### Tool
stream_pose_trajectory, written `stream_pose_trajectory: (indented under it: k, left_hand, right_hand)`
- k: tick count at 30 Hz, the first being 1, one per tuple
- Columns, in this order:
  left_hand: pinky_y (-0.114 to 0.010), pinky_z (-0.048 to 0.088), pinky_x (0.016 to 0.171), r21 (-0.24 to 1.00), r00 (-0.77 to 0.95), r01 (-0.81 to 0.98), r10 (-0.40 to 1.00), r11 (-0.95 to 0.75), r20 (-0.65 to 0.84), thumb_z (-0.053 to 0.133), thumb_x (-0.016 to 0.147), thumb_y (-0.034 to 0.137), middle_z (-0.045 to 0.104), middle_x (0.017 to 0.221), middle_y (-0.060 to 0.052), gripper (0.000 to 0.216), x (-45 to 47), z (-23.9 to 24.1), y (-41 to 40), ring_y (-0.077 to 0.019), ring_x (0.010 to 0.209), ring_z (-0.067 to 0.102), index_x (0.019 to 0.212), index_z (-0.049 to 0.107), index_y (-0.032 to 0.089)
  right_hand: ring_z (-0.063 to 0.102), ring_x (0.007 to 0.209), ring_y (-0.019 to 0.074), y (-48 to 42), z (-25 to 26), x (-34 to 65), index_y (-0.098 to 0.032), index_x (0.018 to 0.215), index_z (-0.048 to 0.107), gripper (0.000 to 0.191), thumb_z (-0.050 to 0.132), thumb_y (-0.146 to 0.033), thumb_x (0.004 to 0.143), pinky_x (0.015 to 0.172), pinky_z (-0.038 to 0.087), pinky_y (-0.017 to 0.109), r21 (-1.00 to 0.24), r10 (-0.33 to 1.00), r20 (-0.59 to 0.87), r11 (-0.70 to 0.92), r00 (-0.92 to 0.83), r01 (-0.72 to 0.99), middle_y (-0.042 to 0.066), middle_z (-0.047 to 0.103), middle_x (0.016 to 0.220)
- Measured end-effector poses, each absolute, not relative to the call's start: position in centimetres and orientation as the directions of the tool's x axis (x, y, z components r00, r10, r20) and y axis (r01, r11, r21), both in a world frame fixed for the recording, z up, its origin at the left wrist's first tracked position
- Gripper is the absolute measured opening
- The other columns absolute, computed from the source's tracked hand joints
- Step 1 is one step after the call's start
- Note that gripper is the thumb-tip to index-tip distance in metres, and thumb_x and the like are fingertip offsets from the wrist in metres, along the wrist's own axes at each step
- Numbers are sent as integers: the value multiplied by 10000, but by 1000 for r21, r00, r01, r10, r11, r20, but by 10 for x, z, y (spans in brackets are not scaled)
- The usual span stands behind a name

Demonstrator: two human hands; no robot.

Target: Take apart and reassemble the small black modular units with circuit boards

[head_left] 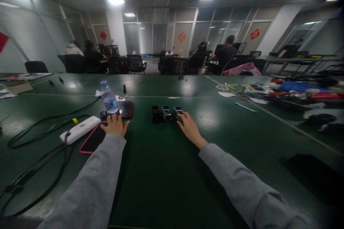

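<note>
On the glossy dark-green table, three small, dark, boxy devices were lined up — two untouched, the rightmost partly covered by the right hand, grip unclear; the left hand was splayed.

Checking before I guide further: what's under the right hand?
The right hand covers the near part of the rightmost small device; its bright far end shows. Anything beneath the palm is hidden.

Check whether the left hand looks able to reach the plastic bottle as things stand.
Probably yes: the plastic bottle stands just beyond the left hand, whose fingers are spread and seem to hold nothing. The bottle's upper part looks unobstructed, though a small black object sits near its base.
</note>
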State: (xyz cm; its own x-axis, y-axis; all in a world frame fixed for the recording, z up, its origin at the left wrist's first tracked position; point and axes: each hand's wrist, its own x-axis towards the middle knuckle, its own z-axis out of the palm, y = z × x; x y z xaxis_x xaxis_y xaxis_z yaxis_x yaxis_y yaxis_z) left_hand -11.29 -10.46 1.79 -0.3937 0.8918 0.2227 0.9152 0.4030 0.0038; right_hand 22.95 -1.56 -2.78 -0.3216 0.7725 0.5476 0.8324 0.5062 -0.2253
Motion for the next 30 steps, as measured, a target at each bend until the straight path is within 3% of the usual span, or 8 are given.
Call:
stream_pose_trajectory:
  k: [6,10,17,25,30]
  left_hand:
    - [-687,202,1018,11,-217,975,950,220,226,331,899,558,383,1425,-161,545,-69,6,-105,-375,1351,227,1312,476,233]
    - [-747,106,1011,-30,-223,971,943,238,248,290,906,558,353,1465,-130,558,-70,-4,-104,-382,1391,143,1336,466,248]
    - [-709,232,986,-15,-259,963,938,269,229,295,905,548,356,1460,-145,572,-81,-5,-98,-395,1376,178,1343,457,218]
    - [-422,402,898,-18,-62,997,964,69,259,386,913,484,515,1221,-141,410,-79,-1,-94,-294,1133,453,1131,548,177]
    - [-367,410,837,26,-12,1000,971,6,239,390,914,478,551,1043,-103,343,-79,-1,-93,-245,988,497,977,545,178]
  right_hand:
    - [564,951,241,-20,-25,244,-204,1077,557,222,476,-254,877,824,512,383,-361,786,576,491,-224,793,98,487,1165]
    - [555,975,236,-29,-29,265,-199,1058,523,221,481,-244,845,852,490,374,-374,766,601,521,-228,767,90,507,1126]
    - [585,905,245,-36,-34,287,-201,1034,514,270,523,-382,834,749,493,363,-482,830,544,430,-124,763,92,563,1046]
    - [617,875,258,-21,-35,292,-172,1116,551,400,443,-442,841,812,469,416,-716,919,384,239,84,656,89,661,929]
    - [598,897,279,-13,-42,294,-145,1064,576,467,407,-526,855,843,457,453,-692,905,422,281,56,665,125,651,945]
